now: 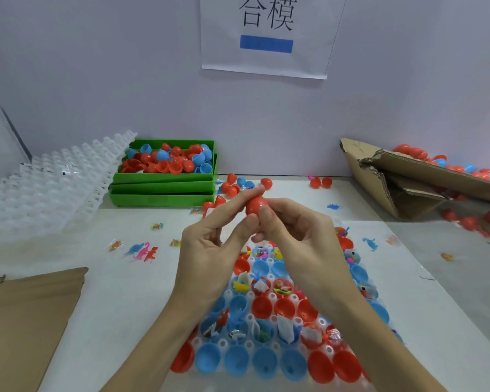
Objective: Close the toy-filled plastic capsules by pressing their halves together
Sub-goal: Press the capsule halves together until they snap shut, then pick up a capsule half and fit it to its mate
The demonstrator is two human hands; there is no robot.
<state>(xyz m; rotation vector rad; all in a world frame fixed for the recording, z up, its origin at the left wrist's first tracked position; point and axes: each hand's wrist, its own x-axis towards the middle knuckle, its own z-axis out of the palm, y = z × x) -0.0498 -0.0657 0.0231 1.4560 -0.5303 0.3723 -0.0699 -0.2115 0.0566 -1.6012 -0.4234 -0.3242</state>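
Note:
Both hands hold one red capsule [255, 205] in the air above the table's middle. My left hand [210, 244] pinches it from the left with thumb and forefinger. My right hand [297, 236] grips it from the right, its thumb on the front. Below the hands lies a clear holder tray [272, 316] with red and blue capsule halves; several hold small toys and packets, and the nearest row shows domed shells.
Stacked green bins [164, 190] of capsule halves stand at the back left beside clear empty trays [46, 188]. A torn cardboard box [413, 179] with capsules sits at the right. Loose toy dinosaurs [143, 251] and capsules [320, 182] lie scattered. Brown cardboard [26, 321] covers the near left.

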